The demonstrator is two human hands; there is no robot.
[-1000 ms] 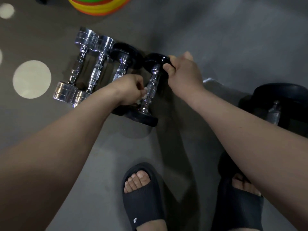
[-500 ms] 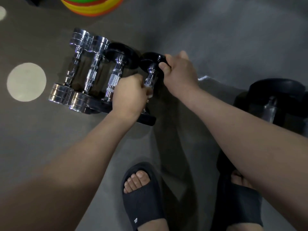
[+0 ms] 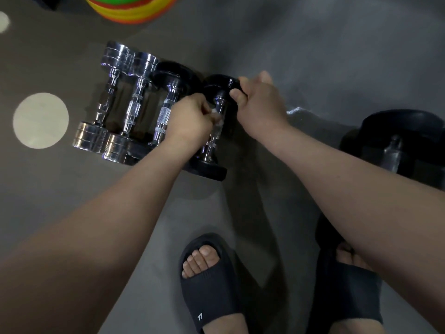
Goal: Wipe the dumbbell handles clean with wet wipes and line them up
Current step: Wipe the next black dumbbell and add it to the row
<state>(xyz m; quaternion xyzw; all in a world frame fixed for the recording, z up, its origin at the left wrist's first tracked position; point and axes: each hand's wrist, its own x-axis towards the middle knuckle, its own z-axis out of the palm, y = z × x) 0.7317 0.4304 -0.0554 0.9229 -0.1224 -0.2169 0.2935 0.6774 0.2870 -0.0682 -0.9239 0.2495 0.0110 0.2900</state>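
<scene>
Several small dumbbells lie side by side on the grey floor: two chrome ones (image 3: 113,97) (image 3: 136,109) at the left, then two with black heads (image 3: 168,102) (image 3: 212,145). My left hand (image 3: 187,119) presses a white wet wipe (image 3: 216,116) against the chrome handle of the rightmost black dumbbell. My right hand (image 3: 258,104) grips that dumbbell's far black head (image 3: 216,85). Most of the wipe is hidden inside my fingers.
A larger black dumbbell (image 3: 397,141) lies at the right edge. A striped red, yellow and green ball (image 3: 130,8) sits at the top. My feet in black slides (image 3: 212,285) stand near the bottom. Pale round spots (image 3: 41,120) mark the floor at the left.
My left hand with the wipe has slid up the handle toward the far head. My right hand stays on that head.
</scene>
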